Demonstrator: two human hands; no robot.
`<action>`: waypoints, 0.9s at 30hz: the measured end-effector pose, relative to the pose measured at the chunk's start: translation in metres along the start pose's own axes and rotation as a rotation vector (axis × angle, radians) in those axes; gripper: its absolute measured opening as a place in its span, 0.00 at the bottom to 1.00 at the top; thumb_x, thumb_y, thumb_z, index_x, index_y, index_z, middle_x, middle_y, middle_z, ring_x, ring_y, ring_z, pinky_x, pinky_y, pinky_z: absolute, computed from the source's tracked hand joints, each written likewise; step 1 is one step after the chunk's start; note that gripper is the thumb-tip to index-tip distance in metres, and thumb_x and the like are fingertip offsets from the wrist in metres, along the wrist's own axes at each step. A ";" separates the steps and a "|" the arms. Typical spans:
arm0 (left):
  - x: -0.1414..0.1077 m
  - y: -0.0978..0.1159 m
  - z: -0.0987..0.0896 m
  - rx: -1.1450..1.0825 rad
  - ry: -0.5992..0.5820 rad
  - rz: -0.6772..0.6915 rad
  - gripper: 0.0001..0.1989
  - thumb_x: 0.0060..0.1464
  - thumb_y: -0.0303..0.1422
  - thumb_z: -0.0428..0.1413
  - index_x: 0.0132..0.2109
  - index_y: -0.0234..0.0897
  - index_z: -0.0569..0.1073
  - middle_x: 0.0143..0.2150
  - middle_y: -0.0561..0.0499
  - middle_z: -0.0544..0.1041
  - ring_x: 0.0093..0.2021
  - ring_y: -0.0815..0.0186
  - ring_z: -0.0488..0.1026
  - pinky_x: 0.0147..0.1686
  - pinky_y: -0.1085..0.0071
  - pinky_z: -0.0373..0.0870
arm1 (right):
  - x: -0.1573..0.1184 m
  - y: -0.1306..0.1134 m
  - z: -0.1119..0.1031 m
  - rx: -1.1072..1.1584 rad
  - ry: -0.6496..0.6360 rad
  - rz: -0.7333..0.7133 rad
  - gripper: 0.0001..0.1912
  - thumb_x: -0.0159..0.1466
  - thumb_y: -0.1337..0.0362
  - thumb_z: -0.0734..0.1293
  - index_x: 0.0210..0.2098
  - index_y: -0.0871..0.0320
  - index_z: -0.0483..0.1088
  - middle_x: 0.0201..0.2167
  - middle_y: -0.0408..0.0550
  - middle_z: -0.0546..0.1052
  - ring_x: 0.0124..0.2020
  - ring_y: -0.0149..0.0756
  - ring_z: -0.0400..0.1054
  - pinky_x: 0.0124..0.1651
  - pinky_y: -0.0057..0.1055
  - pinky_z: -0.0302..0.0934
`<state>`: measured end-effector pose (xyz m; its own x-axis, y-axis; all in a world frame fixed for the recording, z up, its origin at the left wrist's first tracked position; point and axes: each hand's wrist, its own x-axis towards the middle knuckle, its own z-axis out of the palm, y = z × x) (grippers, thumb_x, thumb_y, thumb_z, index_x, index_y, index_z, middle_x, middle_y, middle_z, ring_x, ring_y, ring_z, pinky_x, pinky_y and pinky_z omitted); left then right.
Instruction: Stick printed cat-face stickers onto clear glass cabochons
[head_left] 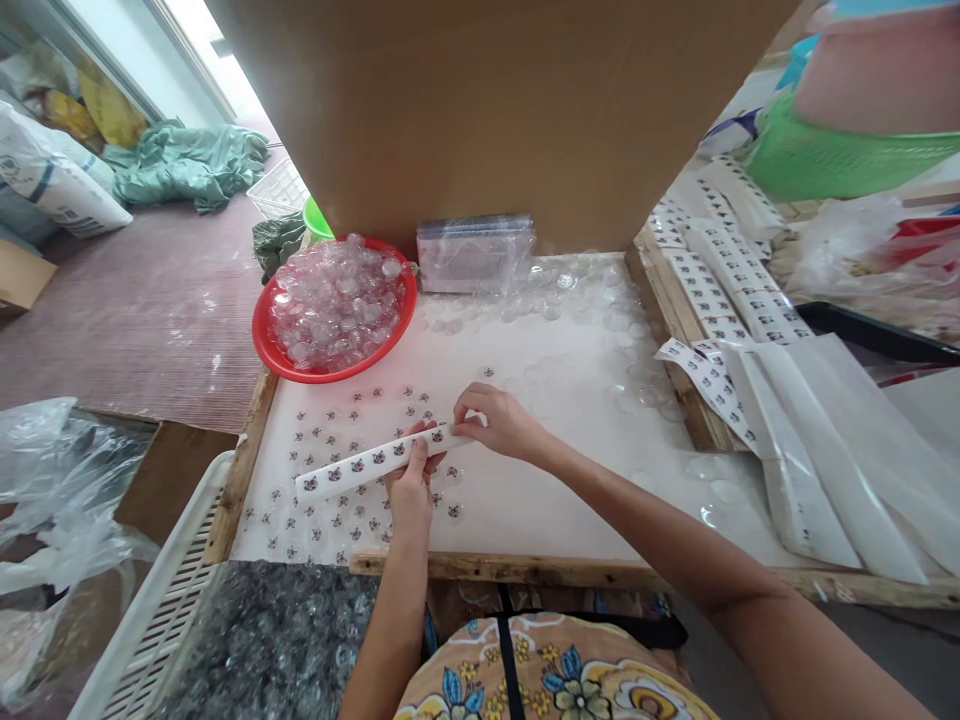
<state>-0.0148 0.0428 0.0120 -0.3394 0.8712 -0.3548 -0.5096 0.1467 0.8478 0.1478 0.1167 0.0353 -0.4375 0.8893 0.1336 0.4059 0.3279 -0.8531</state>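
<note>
My left hand [412, 480] holds a white sticker strip [367, 464] from below, thumb on top. Small dark cat-like faces run in a row along it. At the strip's right end, the fingers of my right hand [491, 420] are pinched together on it; whether a loose sticker is between them cannot be made out. Under and around the strip, several clear round discs with the same print [315, 525] lie on the white tabletop [525, 500]. Plain clear discs [637, 397] are scattered at the right and back.
A red basin [334, 375] heaped with clear discs stands at the back left. Behind rises a large cardboard box [510, 110], with clear plastic packs [476, 257] before it. More sticker sheets [720, 280] lie right, beyond a wooden edge [671, 340]. A white crate [161, 590] sits lower left.
</note>
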 end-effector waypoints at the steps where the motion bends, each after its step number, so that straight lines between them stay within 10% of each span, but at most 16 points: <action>1: 0.000 0.000 0.000 -0.004 -0.001 -0.002 0.23 0.43 0.39 0.68 0.47 0.35 0.78 0.44 0.42 0.81 0.43 0.58 0.78 0.38 0.68 0.77 | 0.002 0.004 -0.007 0.052 0.038 0.051 0.03 0.58 0.67 0.68 0.28 0.57 0.70 0.31 0.45 0.73 0.35 0.33 0.67 0.37 0.28 0.59; 8: -0.001 0.000 -0.001 0.004 -0.017 -0.007 0.24 0.43 0.41 0.68 0.47 0.35 0.78 0.44 0.42 0.81 0.48 0.54 0.77 0.43 0.63 0.76 | 0.007 0.054 -0.067 -0.139 0.140 0.560 0.05 0.59 0.63 0.65 0.27 0.56 0.67 0.24 0.42 0.72 0.25 0.30 0.62 0.27 0.26 0.52; 27: -0.002 -0.001 -0.002 -0.004 -0.007 -0.024 0.26 0.43 0.40 0.68 0.49 0.35 0.77 0.46 0.41 0.81 0.48 0.53 0.77 0.43 0.62 0.76 | 0.021 0.046 -0.029 -0.460 0.096 0.505 0.13 0.60 0.71 0.64 0.44 0.55 0.71 0.36 0.48 0.77 0.33 0.36 0.68 0.32 0.28 0.52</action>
<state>-0.0152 0.0406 0.0114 -0.3214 0.8706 -0.3726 -0.5206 0.1663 0.8375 0.1807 0.1595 0.0134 -0.0410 0.9860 -0.1613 0.8499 -0.0505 -0.5245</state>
